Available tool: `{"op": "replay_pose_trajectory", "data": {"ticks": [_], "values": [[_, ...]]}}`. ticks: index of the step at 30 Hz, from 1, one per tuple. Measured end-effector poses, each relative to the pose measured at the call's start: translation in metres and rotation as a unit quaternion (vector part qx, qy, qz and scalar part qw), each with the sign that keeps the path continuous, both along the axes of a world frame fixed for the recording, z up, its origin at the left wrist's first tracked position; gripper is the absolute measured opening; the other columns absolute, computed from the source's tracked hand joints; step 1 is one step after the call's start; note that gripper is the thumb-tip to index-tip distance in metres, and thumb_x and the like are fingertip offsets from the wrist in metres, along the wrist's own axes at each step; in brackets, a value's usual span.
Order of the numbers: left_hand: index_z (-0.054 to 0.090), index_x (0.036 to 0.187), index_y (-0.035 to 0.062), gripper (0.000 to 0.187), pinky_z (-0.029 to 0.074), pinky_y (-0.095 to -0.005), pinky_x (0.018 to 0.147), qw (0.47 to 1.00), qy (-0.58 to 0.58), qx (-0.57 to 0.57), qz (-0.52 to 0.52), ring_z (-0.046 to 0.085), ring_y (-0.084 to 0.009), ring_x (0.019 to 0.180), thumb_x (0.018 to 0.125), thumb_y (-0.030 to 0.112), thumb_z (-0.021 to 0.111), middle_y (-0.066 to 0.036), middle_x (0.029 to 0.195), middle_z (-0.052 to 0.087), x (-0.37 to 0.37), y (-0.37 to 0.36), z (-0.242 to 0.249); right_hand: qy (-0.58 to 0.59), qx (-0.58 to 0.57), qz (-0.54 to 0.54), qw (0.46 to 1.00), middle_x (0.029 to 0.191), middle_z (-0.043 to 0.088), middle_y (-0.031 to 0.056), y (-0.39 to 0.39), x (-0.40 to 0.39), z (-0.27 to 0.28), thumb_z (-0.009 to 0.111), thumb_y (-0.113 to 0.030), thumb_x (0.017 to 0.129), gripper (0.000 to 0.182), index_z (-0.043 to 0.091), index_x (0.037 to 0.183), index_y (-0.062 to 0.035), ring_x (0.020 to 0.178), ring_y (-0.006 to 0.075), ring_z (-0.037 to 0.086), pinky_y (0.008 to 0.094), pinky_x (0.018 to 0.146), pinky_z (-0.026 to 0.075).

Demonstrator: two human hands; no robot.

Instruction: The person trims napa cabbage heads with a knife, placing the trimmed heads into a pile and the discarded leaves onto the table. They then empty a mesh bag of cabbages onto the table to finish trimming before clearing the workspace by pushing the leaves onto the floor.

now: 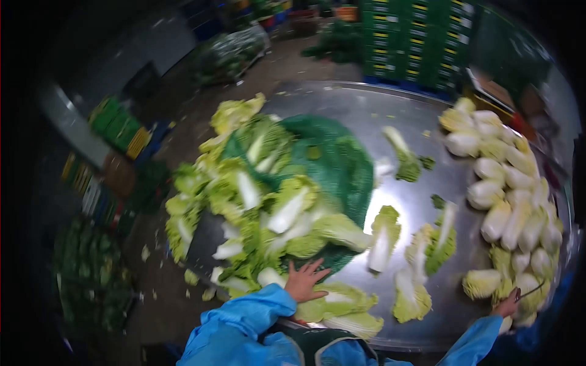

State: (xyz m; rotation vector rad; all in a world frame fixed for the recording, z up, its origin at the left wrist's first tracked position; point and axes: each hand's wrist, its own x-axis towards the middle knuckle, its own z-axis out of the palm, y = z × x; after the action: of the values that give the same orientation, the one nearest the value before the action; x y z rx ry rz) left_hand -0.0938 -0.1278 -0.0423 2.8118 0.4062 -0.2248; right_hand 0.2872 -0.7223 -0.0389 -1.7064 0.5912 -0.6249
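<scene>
My left hand (307, 281) lies with its fingers spread on loose napa cabbage leaves (348, 300) at the table's near edge. Beyond it, a green mesh bag (342, 165) is spread over the table with more leaves (287, 210) heaped on and beside it. On the far right, my right hand (505, 304) is closed around a knife (530, 291), its thin blade pointing right. Trimmed napa cabbages (510, 222) are piled around and beyond that hand. One trimmed cabbage (481, 283) lies just left of the pile.
Single leaves (384, 238) lie scattered on the metal table (342, 100). Stacked green crates (415, 43) stand behind it. Filled green mesh sacks (91, 274) and smaller crates (119, 125) are on the floor at left. Leaf scraps dot the floor.
</scene>
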Motion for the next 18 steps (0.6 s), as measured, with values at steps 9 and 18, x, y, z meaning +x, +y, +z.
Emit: {"op": "replay_pose_trajectory", "data": {"ticks": [9,18], "values": [[0.053,0.119,0.0252,0.045,0.024,-0.0685,0.094,0.991,-0.066,-0.064,-0.099,0.051,-0.0232,0.111,0.08,0.045,0.061,-0.002,0.136,0.043,-0.108,0.094,-0.044,0.026,-0.05,0.314,0.948,0.078,0.059,0.0026,0.363,-0.059,0.07,0.064,-0.024,0.081,0.033,0.06,0.107,-0.0045,0.042,0.0057,0.034,0.0208,0.036,0.026],[0.054,0.106,0.0214,0.042,0.037,-0.0492,0.075,0.98,-0.115,-0.137,-0.088,0.052,-0.0201,0.097,0.068,0.03,0.07,-0.001,0.101,0.049,-0.196,0.194,-0.036,0.191,0.048,0.66,0.725,0.081,0.064,0.0068,0.746,-0.198,0.024,0.064,-0.019,0.083,0.035,0.057,0.11,0.0008,0.042,0.0127,0.047,0.0276,0.039,0.039]]}}
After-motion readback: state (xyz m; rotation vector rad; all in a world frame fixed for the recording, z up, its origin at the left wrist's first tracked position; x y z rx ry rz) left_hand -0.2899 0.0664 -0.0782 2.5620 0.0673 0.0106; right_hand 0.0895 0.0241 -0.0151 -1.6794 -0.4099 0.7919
